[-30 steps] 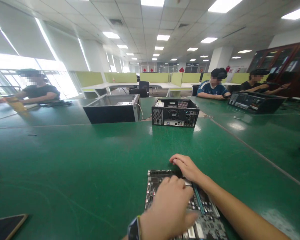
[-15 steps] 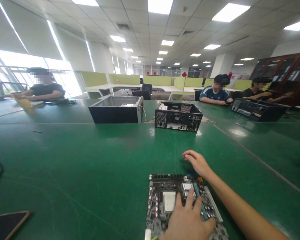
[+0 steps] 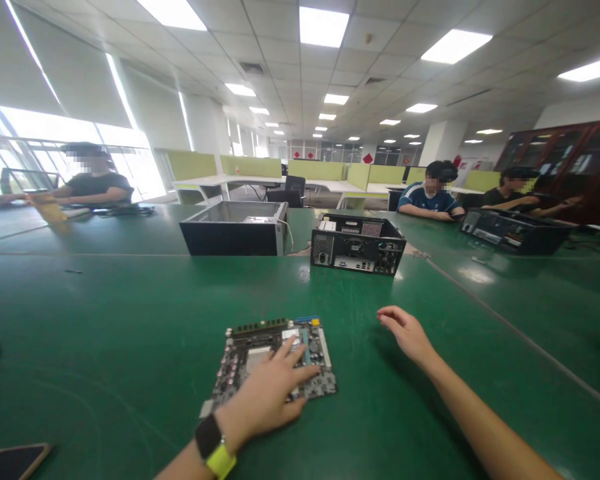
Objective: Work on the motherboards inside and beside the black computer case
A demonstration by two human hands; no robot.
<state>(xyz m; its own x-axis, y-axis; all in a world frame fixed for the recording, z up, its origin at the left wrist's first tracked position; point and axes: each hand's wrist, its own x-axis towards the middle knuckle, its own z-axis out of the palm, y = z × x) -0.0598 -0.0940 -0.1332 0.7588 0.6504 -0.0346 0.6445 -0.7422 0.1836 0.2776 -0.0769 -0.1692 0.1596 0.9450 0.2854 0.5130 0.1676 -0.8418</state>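
A motherboard point(image 3: 243, 344) lies on the green tabletop in front of me. It carries a green memory stick point(image 3: 260, 326) along its far edge and a pale square processor, partly covered by my fingers. My left hand point(image 3: 270, 387) rests on the board with its fingers spread, and a watch with a yellow-green strap is on that wrist. To the right of the board, my right hand point(image 3: 405, 333) hovers over the table, apart from everything. Its fingers are loosely bent, and nothing shows in them.
An open computer case point(image 3: 357, 257) and a second case point(image 3: 233, 239) stand beyond the board. Another case point(image 3: 515, 230) is at far right near two seated people; a third person sits at left. A dark flat object point(image 3: 13, 463) lies at near left.
The motherboard has moved left and away from me under my left hand, and now sits slightly turned. My right hand is slightly further right in view, with little change in shape.
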